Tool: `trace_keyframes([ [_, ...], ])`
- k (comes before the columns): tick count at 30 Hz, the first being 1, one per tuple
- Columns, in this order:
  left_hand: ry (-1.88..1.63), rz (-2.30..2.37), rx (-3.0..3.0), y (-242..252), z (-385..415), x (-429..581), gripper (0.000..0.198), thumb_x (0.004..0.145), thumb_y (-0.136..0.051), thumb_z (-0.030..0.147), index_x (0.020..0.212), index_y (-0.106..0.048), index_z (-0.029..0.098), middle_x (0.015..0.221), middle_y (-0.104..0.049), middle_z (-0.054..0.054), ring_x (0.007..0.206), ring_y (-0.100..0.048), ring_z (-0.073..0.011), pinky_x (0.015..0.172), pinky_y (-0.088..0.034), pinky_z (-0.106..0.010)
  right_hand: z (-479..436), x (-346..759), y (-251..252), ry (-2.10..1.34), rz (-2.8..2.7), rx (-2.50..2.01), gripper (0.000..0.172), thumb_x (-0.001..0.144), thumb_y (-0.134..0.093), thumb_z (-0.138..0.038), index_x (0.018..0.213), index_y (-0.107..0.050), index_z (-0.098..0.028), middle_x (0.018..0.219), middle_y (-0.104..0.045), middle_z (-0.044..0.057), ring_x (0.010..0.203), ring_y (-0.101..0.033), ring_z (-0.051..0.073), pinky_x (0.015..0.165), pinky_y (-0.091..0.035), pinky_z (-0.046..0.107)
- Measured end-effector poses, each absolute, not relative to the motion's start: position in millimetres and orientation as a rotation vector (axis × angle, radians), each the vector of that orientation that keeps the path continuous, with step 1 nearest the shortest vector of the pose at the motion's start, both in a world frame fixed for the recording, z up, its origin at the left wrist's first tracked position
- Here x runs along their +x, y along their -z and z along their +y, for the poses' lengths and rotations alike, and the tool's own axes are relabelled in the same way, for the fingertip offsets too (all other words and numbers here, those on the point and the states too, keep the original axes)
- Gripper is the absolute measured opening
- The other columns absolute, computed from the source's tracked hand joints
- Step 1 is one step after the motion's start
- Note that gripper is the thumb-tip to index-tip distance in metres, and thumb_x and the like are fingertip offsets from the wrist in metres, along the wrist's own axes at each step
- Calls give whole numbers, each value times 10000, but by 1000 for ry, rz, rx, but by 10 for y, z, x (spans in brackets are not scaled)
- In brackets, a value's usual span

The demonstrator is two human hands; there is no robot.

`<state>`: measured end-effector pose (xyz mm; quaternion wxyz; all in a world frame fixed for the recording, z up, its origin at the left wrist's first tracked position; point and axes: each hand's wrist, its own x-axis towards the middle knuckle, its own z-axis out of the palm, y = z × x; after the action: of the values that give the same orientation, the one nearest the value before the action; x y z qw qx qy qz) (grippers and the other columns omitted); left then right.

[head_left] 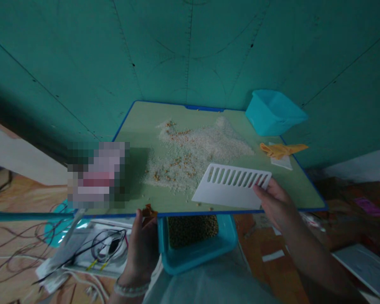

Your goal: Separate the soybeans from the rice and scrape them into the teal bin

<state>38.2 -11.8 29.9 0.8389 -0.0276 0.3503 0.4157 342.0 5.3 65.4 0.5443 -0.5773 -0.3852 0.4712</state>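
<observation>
Where grain (190, 160) lies — green board (139, 126), teal wall (190, 50)

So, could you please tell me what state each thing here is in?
left hand, gripping edge of board
right hand, holding slotted scraper
board, green, blue-rimmed
pale grain, heaped, flecked yellow
near tub, full of seeds
far tub, tilted
yellow cloth, crumpled

You're looking at a white slotted scraper (224, 196) on a pale green board (139, 131) with blue edging (the tub (272, 114) is teal)
</observation>
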Motion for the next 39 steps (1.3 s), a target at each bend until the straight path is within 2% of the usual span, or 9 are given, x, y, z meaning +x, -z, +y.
trace_keyframes([
  [8, -906, 927, -129, -475, -63, 494, 589, 862, -248, 518, 1210, -531, 136, 923, -699, -135, 964, -617, -333, 876, -441, -459, -69, 3431, -657, -1208, -933, -1411, 265, 717, -671, -395, 938, -621, -259, 969, -703, 36, 941, -629, 246, 881, -447, 421],
  [16, -905, 840, -115, -370, -95, 437, 537, 816, -386, 546, 1146, -593, 176, 929, -704, -114, 986, -608, -332, 906, -426, -455, 171, 3488, -658, -1016, -890, -1323, 296, 700, -697, -350, 965, -602, -261, 1034, -688, 33, 996, -615, 246, 921, -424, 444],
  [21, -915, 873, -208, -410, -73, 458, 531, 849, -296, 533, 1117, -614, 205, 932, -706, -98, 996, -608, -311, 918, -418, -449, 253, 3458, -635, -1037, -893, -1303, 300, 686, -709, -345, 950, -604, -250, 985, -698, 42, 1004, -612, 252, 896, -444, 432],
  [27, -930, 792, -201, -385, -75, 450, 513, 824, -365, 547, 1124, -609, 210, 932, -707, -93, 1003, -605, -311, 914, -424, -439, 146, 3482, -647, -1077, -947, -1358, 261, 716, -680, -365, 938, -604, -252, 981, -700, 36, 950, -628, 238, 889, -445, 423],
  [32, -944, 811, -254, -403, -77, 470, 531, 847, -298, 539, 1109, -614, 204, 901, -712, -89, 996, -611, -302, 908, -432, -437, 88, 3489, -654, -1124, -994, -1371, 266, 739, -654, -375, 977, -605, -267, 1005, -697, 34, 959, -626, 232, 885, -448, 401],
  [39, -939, 881, -232, -426, -58, 471, 532, 860, -278, 516, 1095, -619, 182, 901, -713, -96, 997, -611, -300, 907, -435, -430, -28, 3510, -632, -1181, -1053, -1431, 241, 735, -648, -406, 924, -619, -258, 997, -697, 39, 958, -624, 235, 889, -450, 397],
])
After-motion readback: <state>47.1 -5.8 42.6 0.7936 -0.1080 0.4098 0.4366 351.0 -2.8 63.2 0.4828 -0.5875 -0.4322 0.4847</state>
